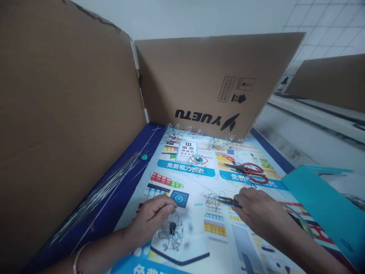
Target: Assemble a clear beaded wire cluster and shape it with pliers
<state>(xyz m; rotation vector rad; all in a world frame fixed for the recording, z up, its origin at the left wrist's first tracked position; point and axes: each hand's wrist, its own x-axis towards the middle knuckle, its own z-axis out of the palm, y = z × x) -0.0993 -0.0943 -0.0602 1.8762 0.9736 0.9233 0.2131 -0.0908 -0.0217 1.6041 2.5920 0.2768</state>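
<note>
My left hand is closed, its thumb and fingers pinched on the top of a clear, looped wire piece with a dark centre. Gripped in my right hand is a pair of long-nose pliers with dark jaws pointing left. The tips of those jaws lie at a small tangle of thin bent wire on the printed sheet; whether they clamp it I cannot tell. Behind my right hand rests a pair of scissors with red handles. My palms and some fingertips are hidden.
A bundle of long straight wires lies along the left side near a small green lump. Cardboard walls stand at the back and left. Several looped wire pieces line the back wall's foot. A turquoise folder is at right.
</note>
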